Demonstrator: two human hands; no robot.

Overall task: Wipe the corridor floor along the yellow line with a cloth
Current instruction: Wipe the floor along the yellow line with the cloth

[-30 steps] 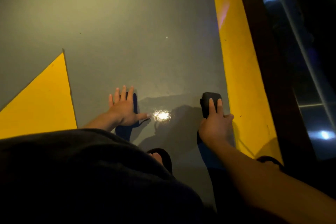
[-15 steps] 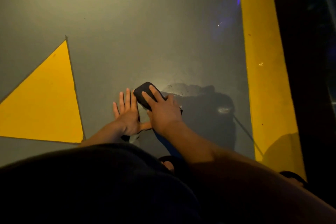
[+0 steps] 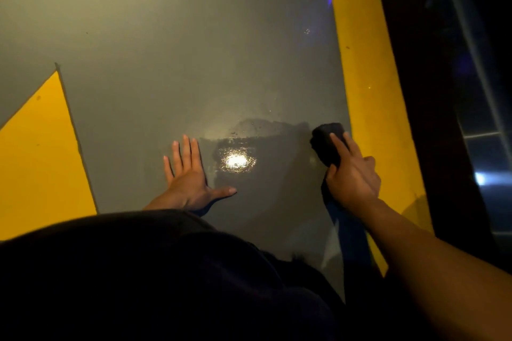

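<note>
1. Landmark: the long yellow painted floor line (image 3: 368,86) runs along the right side of the grey corridor floor (image 3: 166,50). All positions below refer to it.
2. Cloth position: the dark folded wiping cloth (image 3: 327,144) lies on the floor just left of the line, its right edge almost touching the yellow paint.
3. Grip state: the right hand (image 3: 352,177) presses the cloth down with 2 extended fingers on top and the remaining fingers curled round its near end. The left hand (image 3: 188,177) lies flat on the floor well left of the line, fingers spread, holding nothing.
4. Wiped area: a darker wet patch (image 3: 263,152) with a bright light reflection lies between the 2 hands.
5. Recommended technique: keep the cloth flat, maintain even downward pressure, and overlap each stroke with the wet patch.
6. Run the cloth edge against the line so no dry strip remains beside it.
7. Keep body weight on the left hand for support.
</note>
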